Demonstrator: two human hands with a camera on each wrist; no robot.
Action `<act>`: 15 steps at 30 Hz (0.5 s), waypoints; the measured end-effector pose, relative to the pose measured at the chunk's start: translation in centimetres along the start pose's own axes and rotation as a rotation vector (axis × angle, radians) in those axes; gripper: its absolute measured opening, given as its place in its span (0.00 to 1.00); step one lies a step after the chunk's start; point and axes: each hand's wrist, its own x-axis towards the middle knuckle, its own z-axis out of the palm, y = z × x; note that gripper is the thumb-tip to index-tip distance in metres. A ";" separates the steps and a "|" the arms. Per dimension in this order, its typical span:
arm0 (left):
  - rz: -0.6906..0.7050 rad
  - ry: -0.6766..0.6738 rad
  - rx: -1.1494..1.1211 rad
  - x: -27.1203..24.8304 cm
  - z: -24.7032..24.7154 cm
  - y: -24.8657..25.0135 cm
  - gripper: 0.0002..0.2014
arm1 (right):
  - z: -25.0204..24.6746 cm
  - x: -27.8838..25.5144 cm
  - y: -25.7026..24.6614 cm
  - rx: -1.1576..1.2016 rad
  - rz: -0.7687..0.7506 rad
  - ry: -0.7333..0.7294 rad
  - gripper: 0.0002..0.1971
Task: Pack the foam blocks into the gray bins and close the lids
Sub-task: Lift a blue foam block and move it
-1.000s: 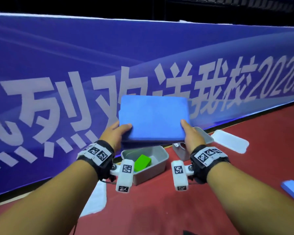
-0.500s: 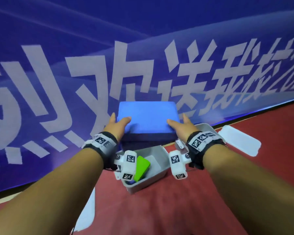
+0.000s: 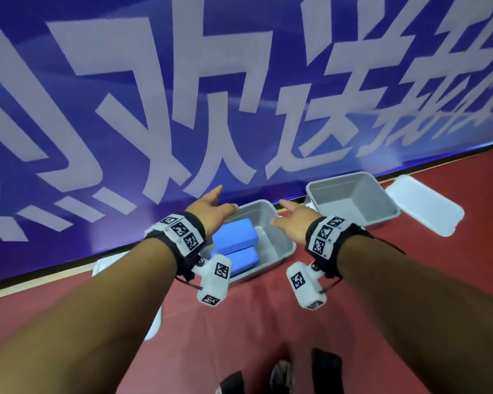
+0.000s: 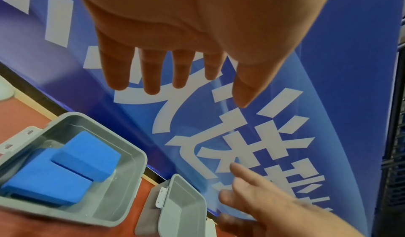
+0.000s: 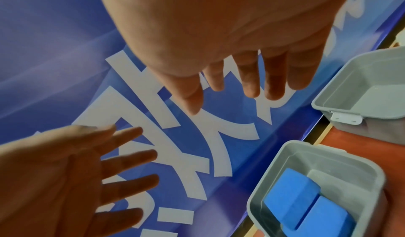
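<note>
The near gray bin (image 3: pixel 283 240) stands on the red floor against the blue banner, with its lid off. Two blue foam blocks (image 3: pixel 234 236) (image 3: pixel 244 258) lie side by side in its left half, the farther one tilted up in the left wrist view (image 4: pixel 87 156). My left hand (image 3: pixel 217 200) hovers open over the bin's left side with straight fingers, holding nothing. Over the bin's right rim, my right hand (image 3: pixel 289 214) is also open and empty. A second gray bin (image 3: pixel 339 189) stands empty to the right.
A white lid (image 3: pixel 424 206) lies on the floor right of the empty bin. Another white lid (image 3: pixel 108 263) lies left of the near bin, partly under my left forearm. The blue banner (image 3: pixel 239 81) walls off the far side. My shoes (image 3: pixel 282 376) show at the bottom.
Both hands held a blue foam block above the near bin; it now lies inside and both hands have let go and opened. The green block no longer shows.
</note>
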 end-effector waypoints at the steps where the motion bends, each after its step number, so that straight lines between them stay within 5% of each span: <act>1: 0.012 -0.010 -0.001 0.4 0.3 0.5 0.36 | -0.3 0.6 -0.3 0.008 -0.002 -0.005 0.35; 15: 0.119 -0.074 0.060 1.2 0.9 3.8 0.34 | -1.9 1.3 -2.4 0.032 0.026 0.044 0.39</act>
